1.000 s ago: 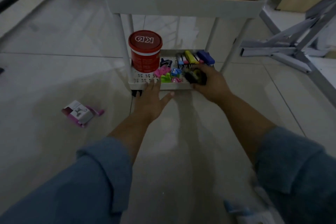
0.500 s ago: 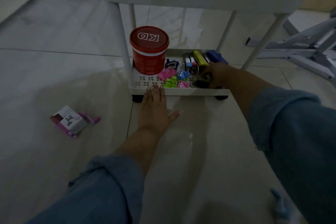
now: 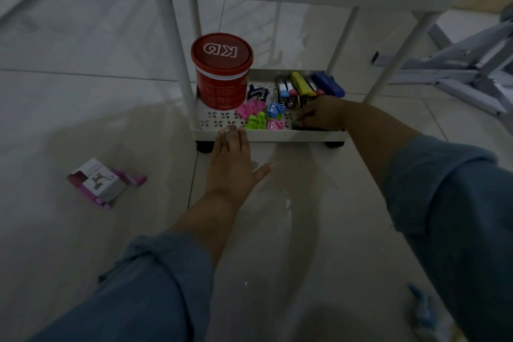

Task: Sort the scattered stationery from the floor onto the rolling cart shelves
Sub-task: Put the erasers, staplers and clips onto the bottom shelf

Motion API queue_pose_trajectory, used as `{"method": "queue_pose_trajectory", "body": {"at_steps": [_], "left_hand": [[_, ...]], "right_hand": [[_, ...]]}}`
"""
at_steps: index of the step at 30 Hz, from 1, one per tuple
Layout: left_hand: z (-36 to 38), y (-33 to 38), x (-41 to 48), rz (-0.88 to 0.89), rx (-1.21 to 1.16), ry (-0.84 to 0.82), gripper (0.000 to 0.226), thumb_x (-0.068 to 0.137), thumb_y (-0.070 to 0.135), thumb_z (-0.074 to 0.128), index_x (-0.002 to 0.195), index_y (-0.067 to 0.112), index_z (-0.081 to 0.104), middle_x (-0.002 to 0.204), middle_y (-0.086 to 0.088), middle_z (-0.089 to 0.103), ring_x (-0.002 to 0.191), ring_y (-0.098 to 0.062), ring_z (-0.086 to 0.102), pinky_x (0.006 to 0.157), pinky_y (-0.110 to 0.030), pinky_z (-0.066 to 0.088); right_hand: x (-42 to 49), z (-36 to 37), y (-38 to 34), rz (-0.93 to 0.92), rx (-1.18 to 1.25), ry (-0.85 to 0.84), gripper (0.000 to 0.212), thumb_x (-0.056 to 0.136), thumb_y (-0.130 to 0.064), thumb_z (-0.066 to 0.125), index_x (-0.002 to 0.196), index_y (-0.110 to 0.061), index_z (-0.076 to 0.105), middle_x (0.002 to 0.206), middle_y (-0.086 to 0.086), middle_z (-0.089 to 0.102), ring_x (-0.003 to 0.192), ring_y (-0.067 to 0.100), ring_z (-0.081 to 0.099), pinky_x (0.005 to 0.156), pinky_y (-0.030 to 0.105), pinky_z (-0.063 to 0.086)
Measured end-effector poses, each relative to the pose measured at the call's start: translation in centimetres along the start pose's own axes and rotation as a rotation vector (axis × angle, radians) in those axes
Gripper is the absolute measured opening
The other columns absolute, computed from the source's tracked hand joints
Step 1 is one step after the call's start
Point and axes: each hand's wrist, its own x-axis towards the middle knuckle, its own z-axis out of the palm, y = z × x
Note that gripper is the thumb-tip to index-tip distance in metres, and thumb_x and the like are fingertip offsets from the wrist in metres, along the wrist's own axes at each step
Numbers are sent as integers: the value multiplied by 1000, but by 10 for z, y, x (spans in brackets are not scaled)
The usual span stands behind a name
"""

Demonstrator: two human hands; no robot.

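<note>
Resting in bottom shelf (image 3: 277, 134), right hand (image 3: 324, 114), fingers (image 3: 305, 117) curled round dark item (image 3: 308, 128); left hand (image 3: 231, 166) flat, fingers straight.

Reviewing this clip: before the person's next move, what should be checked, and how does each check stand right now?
1. Placement: dark object low behind the front rim of the bottom shelf: ok.
2. Grip: right hand has let go of it: cannot tell, the fingers cover it.
3. Spare hand: left hand holds nothing, flat on the floor at the shelf rim: ok.
4. Floor cleared of stationery: not ok, a pink-and-white box lies on the tiles.
5. Obstacles: red tub upright, apart from the right hand: ok.
</note>
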Motion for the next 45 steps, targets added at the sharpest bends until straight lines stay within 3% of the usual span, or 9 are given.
{"method": "queue_pose_trajectory", "body": {"at_steps": [7, 11, 16, 20, 24, 28, 33, 40, 45], "left_hand": [[0, -1, 0, -17, -46, -4, 92, 88, 67, 27, 150, 3, 2, 158, -17, 6, 146, -33, 5, 119, -38, 2], [-11, 0, -2, -54, -98, -41, 86, 89, 66, 27, 150, 9, 7, 158, -10, 8, 146, -29, 7, 117, -48, 3], [-26, 22, -20, -92, -219, -80, 74, 95, 56, 31, 151, 15, 4, 160, -5, -3, 147, -29, 0, 116, -52, 5], [-8, 81, -76, 47, -575, -90, 63, 96, 44, 42, 148, 14, 23, 155, -7, 24, 144, -27, 16, 117, -38, 15], [18, 136, -152, 229, -794, -384, 52, 90, 42, 56, 135, 20, 43, 131, -4, 52, 119, -20, 50, 97, -24, 38], [28, 162, -203, 466, -711, -637, 77, 77, 56, 66, 140, 25, 35, 140, 3, 41, 126, -16, 43, 102, -30, 38], [38, 167, -220, 785, -301, -498, 101, 67, 66, 68, 147, 25, 21, 144, 2, 36, 126, -21, 37, 106, -37, 26], [38, 155, -216, 610, -250, -499, 81, 74, 44, 70, 139, 15, 32, 135, -7, 40, 120, -28, 40, 98, -37, 35], [11, 98, -186, 290, -442, -487, 70, 73, 40, 73, 129, 13, 41, 127, -6, 45, 115, -26, 49, 92, -33, 44]], "right_hand": [[-8, 10, 7, 41, 44, 67, 41, 100, -33, 37, 120, -4, 58, 123, 19, 56, 112, 29, 52, 90, 29, 39], [-44, 15, 5, -81, 255, 376, 33, 99, -26, 42, 114, -5, 64, 116, 15, 62, 103, 27, 56, 76, 25, 39], [-137, 49, 17, -35, 616, 728, 23, 93, -14, 54, 112, -9, 66, 103, 1, 61, 90, 7, 54, 69, -6, 34], [-207, 99, 58, 275, 598, 623, 22, 89, -8, 55, 107, -8, 69, 109, 9, 68, 90, 15, 57, 74, 5, 36], [-268, 132, 101, 518, 528, 470, 24, 88, -8, 57, 109, -5, 67, 113, 16, 66, 102, 28, 60, 89, 28, 42], [-299, 145, 126, 730, 591, 244, 49, 83, -36, 68, 121, -6, 58, 121, 17, 58, 108, 32, 56, 87, 34, 45], [-298, 149, 119, 637, 557, 1, 80, 67, -41, 81, 130, -8, 45, 129, 13, 51, 112, 28, 52, 83, 31, 44], [-278, 133, 102, 614, 480, -166, 66, 69, -37, 80, 117, -1, 54, 114, 14, 57, 91, 21, 51, 75, 28, 45], [-256, 117, 66, 405, 1115, 21, 43, 79, -14, 73, 112, 7, 56, 95, 23, 57, 80, 29, 57, 77, 43, 52]]}}
